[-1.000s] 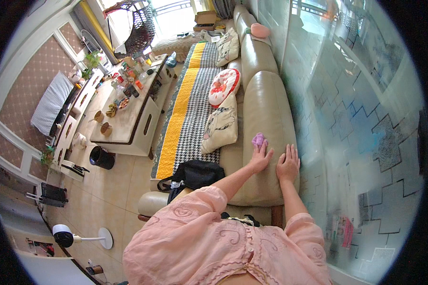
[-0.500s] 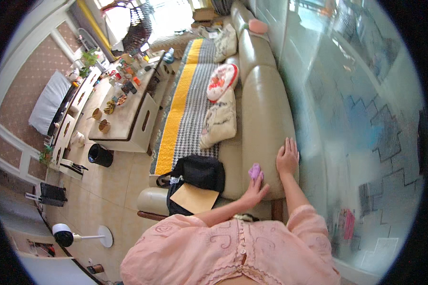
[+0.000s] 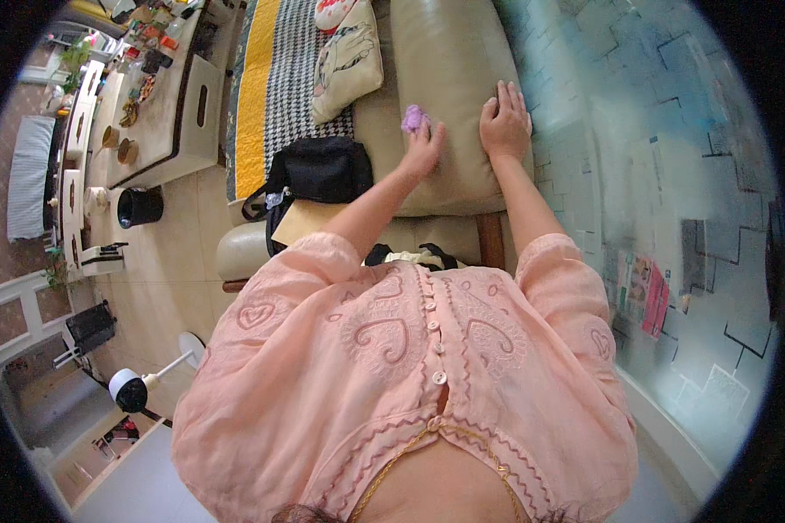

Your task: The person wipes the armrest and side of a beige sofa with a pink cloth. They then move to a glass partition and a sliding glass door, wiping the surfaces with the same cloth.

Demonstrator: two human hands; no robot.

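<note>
My left hand (image 3: 425, 148) is closed on a small crumpled purple cloth (image 3: 414, 118), held out at the fingertips over the inner side of the sofa backrest. Flat on the top of the beige leather backrest (image 3: 449, 70) rests my right hand (image 3: 506, 124), fingers stretched out, nothing in it. Beside my left forearm, a black bag (image 3: 327, 170) lies on the sofa seat with a tan envelope-like sheet (image 3: 305, 225) next to it. A cream cushion (image 3: 349, 70) leans against the backrest farther along.
A frosted glass partition (image 3: 637, 157) runs close along the right. To the left, a long table (image 3: 161, 148) carries bottles and cups, with a black bin (image 3: 139, 207) at its end. A white standing device (image 3: 129, 390) is on the tiled floor.
My view has tilted down, so the sofa and both hands appear higher in the picture. The left hand still holds the purple cloth; the right still lies on the backrest.
</note>
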